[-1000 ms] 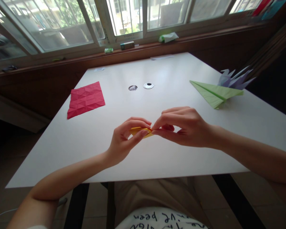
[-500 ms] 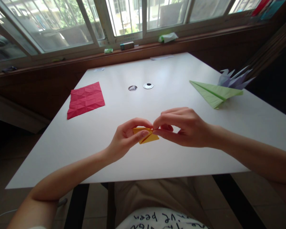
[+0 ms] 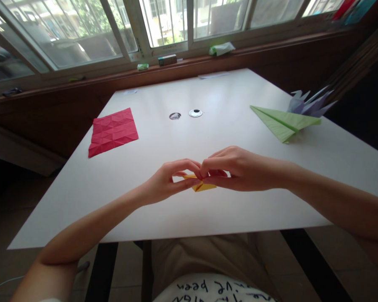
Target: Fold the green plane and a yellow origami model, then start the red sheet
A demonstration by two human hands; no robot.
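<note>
A small folded piece of yellow paper [image 3: 204, 187] is pinched between my two hands, over the near middle of the white table [image 3: 164, 218]. My left hand [image 3: 173, 178] grips its left side with thumb and fingers. From the right, my right hand [image 3: 233, 170] pinches it near the top, its fingertips touching those of the left. Fingers cover the paper's upper part, so only its lower edge and left corner show.
A creased red paper square [image 3: 114, 132] lies on the left. Two round discs [image 3: 195, 113] sit farther back. On the right are a light green paper plane [image 3: 285, 122] and a pale purple folded paper [image 3: 313, 104]. Small items [image 3: 167, 60] line the windowsill.
My left hand has shifted slightly right, its fingertips now meeting my right hand's. The yellow paper has moved a little right and down and is tilted flatter.
</note>
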